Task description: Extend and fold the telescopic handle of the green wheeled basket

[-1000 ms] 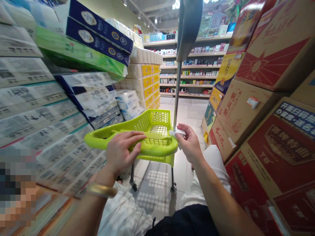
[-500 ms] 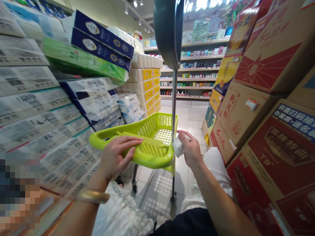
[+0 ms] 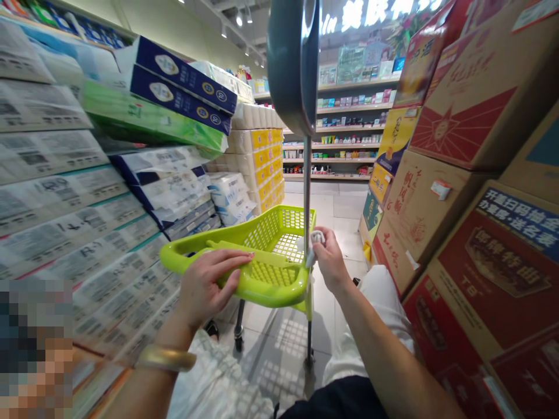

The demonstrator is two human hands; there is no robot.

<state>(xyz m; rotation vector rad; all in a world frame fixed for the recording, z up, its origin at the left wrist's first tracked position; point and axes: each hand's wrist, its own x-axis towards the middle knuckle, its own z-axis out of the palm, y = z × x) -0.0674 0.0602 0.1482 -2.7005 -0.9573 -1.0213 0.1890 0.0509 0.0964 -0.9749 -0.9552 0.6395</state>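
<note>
My left hand (image 3: pixel 203 285) lies on the near rim of a lime-green plastic basket (image 3: pixel 277 291) on a wheeled cart. Its fingers are stretched out across the rim, with the thumb apart, and a gold bangle circles the wrist. At the basket's right corner, my right hand (image 3: pixel 332 263) is closed on a crumpled white cloth (image 3: pixel 318 237). Part of that cloth hangs against a thin metal pole (image 3: pixel 307 186). Whether it is fabric or tissue I cannot tell. The pole rises beside the basket to a large dark curved piece (image 3: pixel 288 70).
Stacked paper packs (image 3: pixel 113 209) line the left side. On the right, cardboard cartons (image 3: pixel 437 203) are piled high. Shelves of small goods (image 3: pixel 349 128) stand across the far end of the tiled aisle (image 3: pixel 345 209). White trousers (image 3: pixel 379 314) show below my right arm.
My right hand has shifted slightly upward and left along the pole, and the cloth is bunched more on top of its fingers. My left hand keeps its place on the rim.
</note>
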